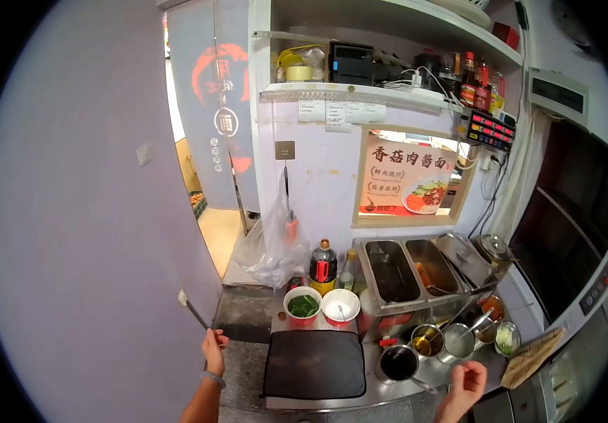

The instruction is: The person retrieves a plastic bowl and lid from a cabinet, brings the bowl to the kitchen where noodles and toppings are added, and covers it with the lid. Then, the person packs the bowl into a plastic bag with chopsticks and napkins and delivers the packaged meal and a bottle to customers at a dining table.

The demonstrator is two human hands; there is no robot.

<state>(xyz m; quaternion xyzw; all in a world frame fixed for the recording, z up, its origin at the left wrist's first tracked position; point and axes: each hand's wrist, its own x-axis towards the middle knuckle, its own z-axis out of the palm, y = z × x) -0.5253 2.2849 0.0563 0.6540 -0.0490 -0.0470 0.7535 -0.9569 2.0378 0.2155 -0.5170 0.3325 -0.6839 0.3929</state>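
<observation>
My left hand (214, 350) wears a bracelet and is closed around a slim dark stick (195, 313). The stick slants up to the left and has a whitish tip close to the pale wall; its exact kind does not show. At the lower right, my right hand (467, 381) is loosely curled with nothing visible in it. Near it the handle of a metal pot of dark liquid (398, 363) sticks out. Beyond that hand are a pot of yellow oil (427, 343) and a pot of greyish liquid (459, 343), with utensils among the pots.
A black mat (314, 364) lies on the metal counter. Behind it are a bowl of green leaves (302, 306), a white bowl (341, 307) and a soy sauce bottle (324, 268). A steel food warmer (396, 310) stands behind the pots; chopped greens (507, 339) are at right.
</observation>
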